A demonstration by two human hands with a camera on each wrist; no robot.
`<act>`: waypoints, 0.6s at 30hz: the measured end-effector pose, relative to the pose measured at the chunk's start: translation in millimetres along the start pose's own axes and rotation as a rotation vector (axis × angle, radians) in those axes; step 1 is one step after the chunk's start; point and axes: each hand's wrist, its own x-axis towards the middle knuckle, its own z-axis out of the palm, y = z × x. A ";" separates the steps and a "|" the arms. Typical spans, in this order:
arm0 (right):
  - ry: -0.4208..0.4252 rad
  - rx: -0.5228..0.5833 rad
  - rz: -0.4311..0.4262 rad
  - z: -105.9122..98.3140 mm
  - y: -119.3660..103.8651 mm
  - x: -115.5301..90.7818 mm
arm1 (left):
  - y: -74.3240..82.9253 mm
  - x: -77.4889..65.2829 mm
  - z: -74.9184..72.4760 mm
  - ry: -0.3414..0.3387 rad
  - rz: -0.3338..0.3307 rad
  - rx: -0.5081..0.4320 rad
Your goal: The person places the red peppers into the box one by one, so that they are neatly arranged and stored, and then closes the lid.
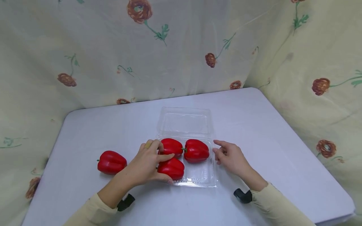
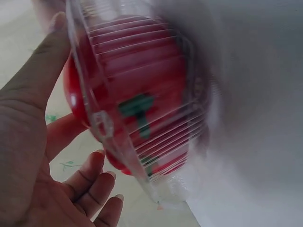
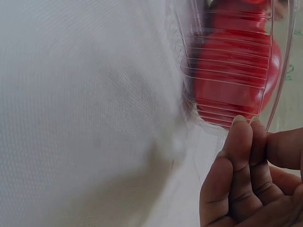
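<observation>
A clear plastic clamshell box (image 1: 198,179) lies with its lid (image 1: 185,122) folded back on the far side. Its base holds three red bell peppers. My left hand (image 1: 148,163) reaches over the left wall and grips the near-left bell pepper (image 1: 172,169) between thumb and index finger. Behind it sits the far-left bell pepper (image 1: 171,146), partly covered by the same hand. The right bell pepper (image 1: 196,151) lies with its green stem to the left. At the box's right side is my right hand (image 1: 230,157), fingers loosely bent, fingertips (image 3: 239,120) right at the outer wall.
Another red bell pepper (image 1: 111,162) lies on the white table (image 1: 268,131), left of my left hand. Flower-patterned curtains (image 1: 99,47) hang behind and beside the table. Dark straps (image 1: 243,196) show near both cuffs.
</observation>
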 end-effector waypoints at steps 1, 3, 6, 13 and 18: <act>0.000 0.002 -0.001 0.0 -0.4 0.0 | 0.4 -0.5 -1.1 0.000 -0.003 0.003; 0.003 0.004 -0.007 0.0 -1.0 0.0 | 0.9 -1.5 -4.3 -0.005 -0.015 -0.002; 0.005 0.007 -0.016 -0.2 -1.4 0.3 | 0.1 -5.0 -13.1 -0.013 -0.055 -0.038; 0.000 0.003 -0.005 -0.3 -1.7 0.7 | -22.2 -25.5 -39.3 -0.013 -0.191 -0.055; -0.006 0.001 -0.008 0.0 -0.7 0.2 | -44.5 -42.3 -55.5 -0.014 -0.243 -0.030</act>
